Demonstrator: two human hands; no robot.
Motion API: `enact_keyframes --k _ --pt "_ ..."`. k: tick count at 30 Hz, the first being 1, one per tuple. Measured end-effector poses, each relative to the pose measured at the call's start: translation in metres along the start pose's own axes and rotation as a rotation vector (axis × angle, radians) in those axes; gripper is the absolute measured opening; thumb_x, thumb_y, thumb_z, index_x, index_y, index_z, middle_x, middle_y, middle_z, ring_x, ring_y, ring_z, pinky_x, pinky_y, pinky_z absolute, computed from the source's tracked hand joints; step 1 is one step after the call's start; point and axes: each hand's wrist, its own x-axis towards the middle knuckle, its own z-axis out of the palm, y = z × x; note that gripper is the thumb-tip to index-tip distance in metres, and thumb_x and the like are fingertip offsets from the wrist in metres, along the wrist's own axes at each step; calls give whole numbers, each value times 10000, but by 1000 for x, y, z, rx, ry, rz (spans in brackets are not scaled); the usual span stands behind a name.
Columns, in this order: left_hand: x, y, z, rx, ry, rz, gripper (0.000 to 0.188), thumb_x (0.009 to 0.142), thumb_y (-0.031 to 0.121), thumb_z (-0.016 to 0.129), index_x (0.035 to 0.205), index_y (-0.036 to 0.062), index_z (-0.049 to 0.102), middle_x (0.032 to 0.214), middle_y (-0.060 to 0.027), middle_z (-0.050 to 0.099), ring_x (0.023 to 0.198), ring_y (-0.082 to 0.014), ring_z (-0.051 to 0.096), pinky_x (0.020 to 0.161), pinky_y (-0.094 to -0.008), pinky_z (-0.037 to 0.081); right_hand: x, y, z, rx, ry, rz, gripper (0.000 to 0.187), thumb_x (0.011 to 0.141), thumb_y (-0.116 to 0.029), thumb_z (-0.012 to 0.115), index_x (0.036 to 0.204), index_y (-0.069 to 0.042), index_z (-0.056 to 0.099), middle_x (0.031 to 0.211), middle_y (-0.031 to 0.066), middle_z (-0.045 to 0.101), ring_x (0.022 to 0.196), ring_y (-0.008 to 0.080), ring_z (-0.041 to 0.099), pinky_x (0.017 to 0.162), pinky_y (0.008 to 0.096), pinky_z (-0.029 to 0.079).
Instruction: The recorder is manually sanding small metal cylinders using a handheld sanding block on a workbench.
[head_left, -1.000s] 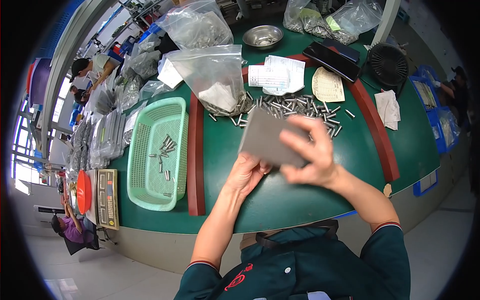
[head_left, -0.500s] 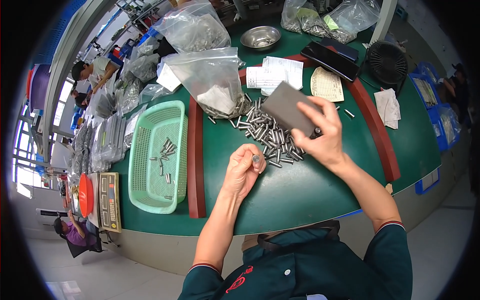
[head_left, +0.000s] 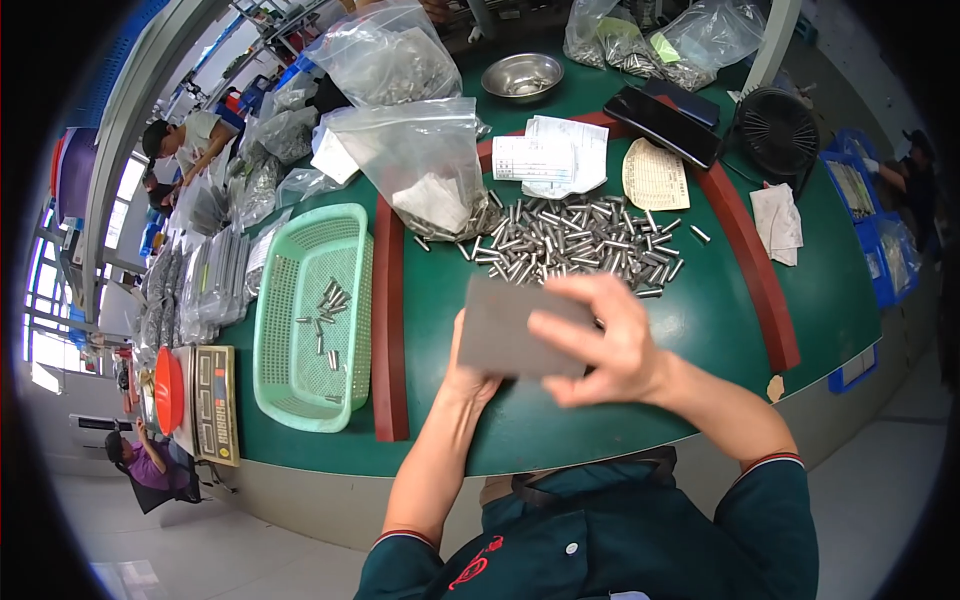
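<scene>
My right hand (head_left: 615,345), smeared a little by motion, grips a flat, dark grey rectangular block (head_left: 505,325), which looks like a sanding sponge. The block is held over my left hand (head_left: 470,385) and covers most of its fingers. Only the wrist and lower part of that hand show, still curled as when it pinched a metal pin half a second ago; the pin itself is hidden now. Just beyond both hands lies a wide pile of short, shiny metal pins (head_left: 575,240) on the green tabletop (head_left: 560,430).
Left of a dark red strip (head_left: 390,330) stands a green plastic basket (head_left: 268,365) with several pins inside. Bags of parts (head_left: 420,150), paper slips (head_left: 540,160), a metal bowl (head_left: 522,90), a phone (head_left: 660,125) and a black fan (head_left: 775,135) line the far side.
My right hand has brought the grey block from above the pile down and left, over my left hand. More of the pile is uncovered, and the pin in my left hand is hidden.
</scene>
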Motion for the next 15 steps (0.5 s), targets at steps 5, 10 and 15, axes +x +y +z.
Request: enact_keyframes --k 5,10,15 --pt "19 -8 -23 -5 -235 241 167 919 181 644 1011 51 594 916 -42 612 777 -124 531 751 -273 444 1 26 -10 -102 155 93 526 564 -162 755 1072 -53 674 1079 191 585 911 328 594 759 403 519" --pt "18 -4 -32 -39 -419 285 175 911 169 651 1029 61 580 982 -51 642 918 -137 612 870 -294 492 -2 42 -15 -266 131 277 517 543 -120 738 1048 -31 672 1060 184 581 943 347 589 792 418 516" --pt "7 -3 -1 -26 -107 183 127 924 158 632 1008 74 587 878 -30 595 764 -129 497 746 -283 419 -1 -1 -1 55 -10 12 524 573 -195 757 1073 -58 687 1084 210 587 902 326 597 777 407 514"
